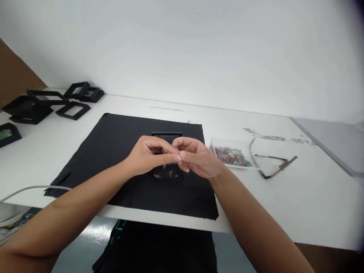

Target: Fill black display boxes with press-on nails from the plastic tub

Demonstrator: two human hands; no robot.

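My left hand [149,155] and my right hand [200,158] meet over the middle of the black mat, fingertips pinched together. Between them a small greyish piece [176,150] shows only as a sliver; its kind cannot be made out. Beneath the hands lies a black rectangular frame [167,175] with a shiny, dark clear window, partly covered by my fingers. To the right of my right hand stands a clear plastic box [212,146] holding many small coloured pieces, mostly red, green and clear.
The black mat [119,140] lies on the white table [313,197]. Several black frames [74,110] are scattered and stacked at the back left. A pair of glasses [265,176] rests right of the box. At the left edge runs a pale cable [34,187]. A white wall stands behind.
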